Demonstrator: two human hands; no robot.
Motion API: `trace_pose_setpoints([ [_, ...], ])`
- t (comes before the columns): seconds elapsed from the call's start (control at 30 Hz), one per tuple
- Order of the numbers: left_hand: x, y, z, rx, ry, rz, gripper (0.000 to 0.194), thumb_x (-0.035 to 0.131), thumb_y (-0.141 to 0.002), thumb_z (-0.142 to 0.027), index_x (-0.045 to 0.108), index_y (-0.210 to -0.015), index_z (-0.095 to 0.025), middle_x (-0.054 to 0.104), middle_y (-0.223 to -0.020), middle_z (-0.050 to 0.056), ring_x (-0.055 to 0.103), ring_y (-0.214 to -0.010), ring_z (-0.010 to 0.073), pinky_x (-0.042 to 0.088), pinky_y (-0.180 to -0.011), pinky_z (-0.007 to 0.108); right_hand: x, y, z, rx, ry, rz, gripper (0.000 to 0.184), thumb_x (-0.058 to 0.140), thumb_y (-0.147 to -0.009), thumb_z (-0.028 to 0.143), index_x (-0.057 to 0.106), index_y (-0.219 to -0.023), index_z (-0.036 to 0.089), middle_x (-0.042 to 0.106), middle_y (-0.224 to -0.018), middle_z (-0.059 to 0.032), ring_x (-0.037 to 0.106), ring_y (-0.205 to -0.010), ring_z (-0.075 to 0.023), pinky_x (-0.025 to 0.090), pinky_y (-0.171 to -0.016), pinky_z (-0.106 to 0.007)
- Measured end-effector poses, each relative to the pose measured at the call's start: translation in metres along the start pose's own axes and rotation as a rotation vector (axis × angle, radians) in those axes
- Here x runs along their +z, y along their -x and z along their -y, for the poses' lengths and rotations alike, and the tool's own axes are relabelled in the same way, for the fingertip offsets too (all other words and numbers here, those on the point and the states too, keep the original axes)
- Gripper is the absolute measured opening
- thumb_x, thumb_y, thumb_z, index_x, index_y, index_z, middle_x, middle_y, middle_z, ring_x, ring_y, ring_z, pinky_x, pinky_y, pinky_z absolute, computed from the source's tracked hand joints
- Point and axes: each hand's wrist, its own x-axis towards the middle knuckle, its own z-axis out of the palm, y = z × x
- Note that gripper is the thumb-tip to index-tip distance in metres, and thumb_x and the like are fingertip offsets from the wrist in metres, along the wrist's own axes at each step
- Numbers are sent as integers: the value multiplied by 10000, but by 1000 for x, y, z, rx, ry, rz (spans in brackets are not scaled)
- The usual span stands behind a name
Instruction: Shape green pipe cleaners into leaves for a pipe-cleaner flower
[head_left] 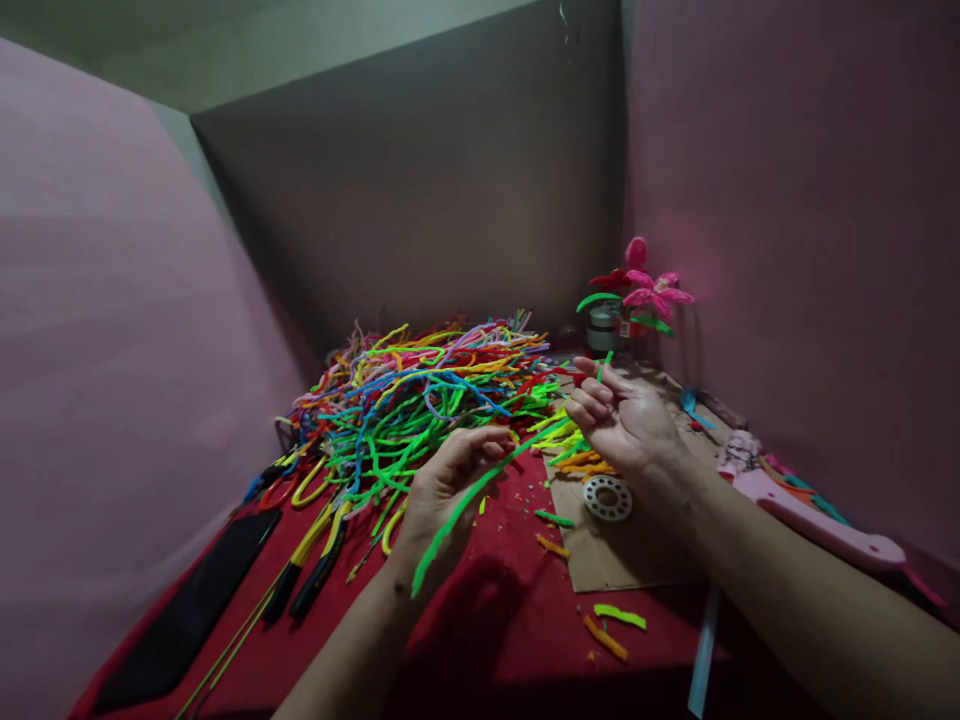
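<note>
A long bright green pipe cleaner (466, 497) slants across the front of my left hand (454, 475), its lower end hanging free near the wrist. My left fingers are curled and closed on it near its middle. The strand runs up and right towards my right hand (634, 425), which is palm up with fingers curled. A short green tip (605, 366) sticks out between my right thumb and fingers. Whether it belongs to the same strand is hidden by the hand. Behind both hands lies a big heap of many-coloured pipe cleaners (420, 400).
A cardboard sheet (622, 560) bears a pale round disc with holes (607, 497). Pliers (319, 560) and a black flat case-like object (191, 610) lie left. To the right are a pink glue gun (817, 520) and a translucent stick (703, 655). Pink flowers (656, 290) stand behind.
</note>
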Motion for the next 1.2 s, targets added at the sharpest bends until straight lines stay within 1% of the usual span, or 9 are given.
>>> trace_pose_setpoints([
  [0.13, -1, 5, -3, 183, -97, 16, 125, 559, -779, -177, 652, -862, -193, 566, -865, 31, 553, -672, 94, 469, -596, 207, 0, 1, -3, -6, 25, -12, 240, 315, -892, 176, 539, -824, 120, 329, -460, 54, 296, -388, -58, 295, -391, -176],
  [0.3, -2, 9, -9, 315, -208, 21, 197, 588, -756, -132, 640, -931, -207, 566, -924, 43, 556, -871, 144, 477, -750, 241, 3, 2, -5, -9, 24, -31, 237, 319, -887, 147, 541, -813, 110, 338, -479, 50, 320, -399, -55, 301, -393, -170],
  [0.47, -3, 7, -7, 349, -191, 14, 164, 536, -791, -114, 663, -858, -193, 564, -924, 51, 556, -884, 143, 487, -757, 244, 2, 2, -5, -3, 8, -47, 245, 301, -890, 128, 526, -795, 118, 343, -483, 48, 324, -396, -56, 306, -393, -174],
  [0.67, -5, 9, -3, 355, -208, 19, 204, 595, -749, -135, 665, -927, -205, 558, -1016, 72, 541, -985, 183, 487, -827, 293, -1, -1, -5, -17, 18, -57, 231, 317, -885, 129, 529, -795, 127, 363, -483, 44, 339, -401, -60, 321, -399, -180],
  [0.77, -4, 12, -6, 370, -179, -41, 160, 579, -761, -138, 673, -871, -206, 568, -1011, 62, 547, -981, 183, 484, -843, 308, 0, 0, -7, -19, 38, -52, 229, 331, -879, 127, 546, -801, 134, 380, -479, 42, 353, -404, -61, 335, -409, -181],
  [0.83, -3, 10, -9, 331, -145, -89, 118, 558, -779, -151, 669, -794, -190, 582, -975, 54, 562, -945, 174, 499, -802, 290, 1, 2, -10, -34, 71, -55, 203, 367, -867, 122, 561, -813, 140, 438, -501, 31, 411, -439, -66, 375, -447, -187],
  [0.9, 1, 5, -12, 233, -99, -86, 107, 548, -791, -182, 654, -778, -177, 594, -933, 47, 587, -860, 157, 512, -723, 261, 2, 6, -14, -43, 116, -42, 155, 423, -849, 135, 577, -839, 152, 517, -557, 14, 493, -514, -79, 425, -516, -205],
  [1.07, 14, -18, -12, 22, 80, 16, 98, 581, -764, -221, 604, -836, -159, 607, -732, 8, 592, -620, 110, 499, -627, 244, 2, 16, -27, 71, 315, 73, 143, 532, -807, 284, 604, -874, 180, 595, -606, -4, 566, -573, -117, 471, -591, -274],
  [1.2, 22, -32, -6, -47, 128, 96, 105, 638, -699, -220, 597, -741, -133, 586, -717, 6, 571, -613, 105, 491, -574, 226, 1, 20, -35, 90, 466, 121, 167, 556, -789, 329, 601, -820, 171, 609, -663, -15, 575, -573, -116, 479, -567, -269],
])
